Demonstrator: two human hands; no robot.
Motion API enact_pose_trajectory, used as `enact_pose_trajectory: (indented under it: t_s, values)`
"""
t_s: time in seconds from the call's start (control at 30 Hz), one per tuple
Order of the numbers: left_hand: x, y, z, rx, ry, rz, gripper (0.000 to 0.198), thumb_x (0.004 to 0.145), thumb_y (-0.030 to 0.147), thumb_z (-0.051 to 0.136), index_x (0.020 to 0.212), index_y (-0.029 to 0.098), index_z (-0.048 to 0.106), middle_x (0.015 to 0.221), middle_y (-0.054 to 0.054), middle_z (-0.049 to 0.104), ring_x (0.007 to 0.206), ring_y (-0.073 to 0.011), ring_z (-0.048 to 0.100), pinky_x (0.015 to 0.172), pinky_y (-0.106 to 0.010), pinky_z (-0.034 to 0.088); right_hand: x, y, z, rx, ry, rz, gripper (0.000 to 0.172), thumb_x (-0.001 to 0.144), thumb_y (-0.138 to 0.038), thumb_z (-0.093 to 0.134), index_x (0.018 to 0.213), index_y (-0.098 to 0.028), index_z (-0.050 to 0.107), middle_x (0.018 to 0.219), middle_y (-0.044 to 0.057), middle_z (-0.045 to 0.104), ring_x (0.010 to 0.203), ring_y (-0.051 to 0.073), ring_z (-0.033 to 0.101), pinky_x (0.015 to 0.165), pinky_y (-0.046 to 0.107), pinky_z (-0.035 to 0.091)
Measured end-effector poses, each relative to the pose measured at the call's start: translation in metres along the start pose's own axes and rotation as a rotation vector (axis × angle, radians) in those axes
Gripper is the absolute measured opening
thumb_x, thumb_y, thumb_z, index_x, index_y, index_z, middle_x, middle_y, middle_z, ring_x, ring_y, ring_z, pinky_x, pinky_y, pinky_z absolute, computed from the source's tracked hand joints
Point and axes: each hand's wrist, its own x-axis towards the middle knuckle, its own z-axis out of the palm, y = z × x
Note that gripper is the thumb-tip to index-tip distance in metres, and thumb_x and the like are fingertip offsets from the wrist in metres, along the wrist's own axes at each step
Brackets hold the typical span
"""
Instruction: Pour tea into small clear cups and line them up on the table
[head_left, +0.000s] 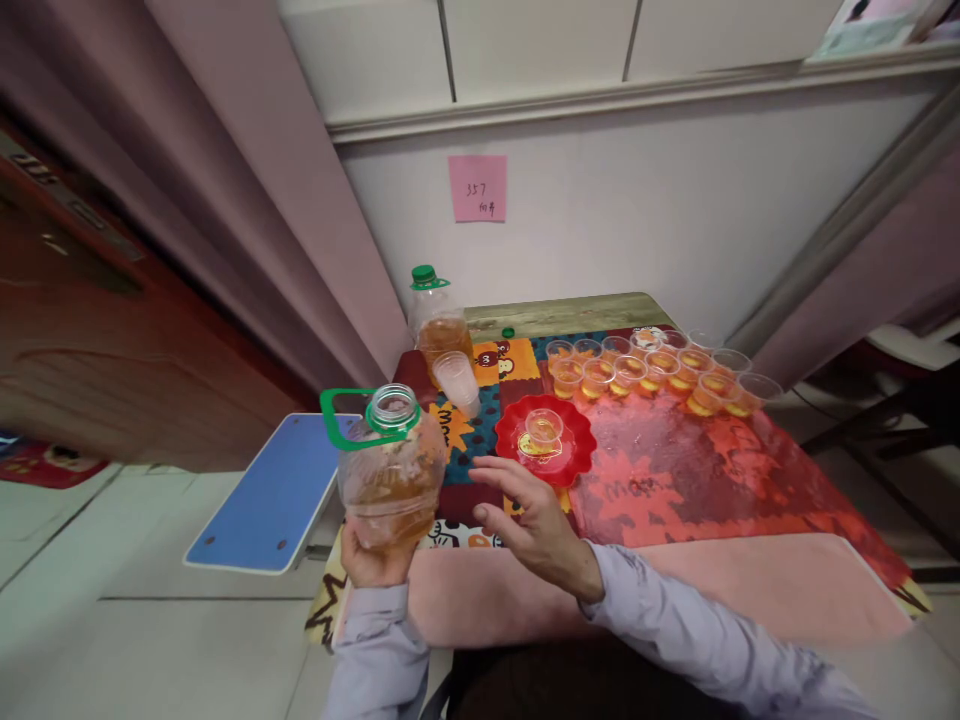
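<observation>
- The tabletop point(645, 500) has a bright cover with red, blue and orange pictures. It shines on the right. Bare wood shows along the far edge, and a wide open stretch runs from the middle to the near right corner, with room to slide things.
- A soft, flat pink mat point(675, 580) lies along the near edge.
- Lots of thin, clear round cups point(630, 375) stand close together in rows by the far right corner. Many have a little gold drink inside.
- The open jug point(394, 490) is round, see-through plastic with a green loop handle and some brown drink. It is up over the near left corner. The left hand point(375, 555) grips it low down.
- A capped jug point(444, 338) stands at the far left corner.
- The right hand point(534, 520) holds nothing. Its fingers are loose and spread, just on the near side of the plate.
- The red plate point(507, 445) has a wavy rim and sits near the middle.
- A stack of cups point(456, 382) stands near the left edge, in front of the capped jug.
- One small cup point(544, 427) sits on the plate.
- A little green cap point(508, 332) lies on the wood by the far edge.
</observation>
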Motion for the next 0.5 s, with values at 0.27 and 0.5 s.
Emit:
enact_pose_trajectory:
  t_s: [0.27,0.5]
  values:
    - [-0.005,0.005,0.009,-0.014,0.006,-0.02,0.066,0.082,0.076,0.058,0.131,0.033,0.068,0.155,-0.012,0.064,0.138,-0.045,0.06,0.087,-0.059,0.063,0.025,0.075,-0.093,-0.691,0.196,-0.019,0.066,0.095,-0.055,0.071,0.151,-0.021,0.063,0.152,0.02,0.065,0.144,0.039,0.058,0.122,0.06,0.044]
    - [0.001,0.002,0.002,-0.093,-0.006,-0.033,0.061,0.085,0.071,0.061,0.13,0.031,0.071,0.155,-0.013,0.063,0.143,-0.0482,0.055,0.087,-0.063,0.062,0.05,0.099,-0.103,-1.091,0.094,0.039,0.078,0.088,-0.064,0.077,0.146,-0.013,0.063,0.164,0.028,0.05,0.153,0.048,0.044,0.127,0.071,0.024]
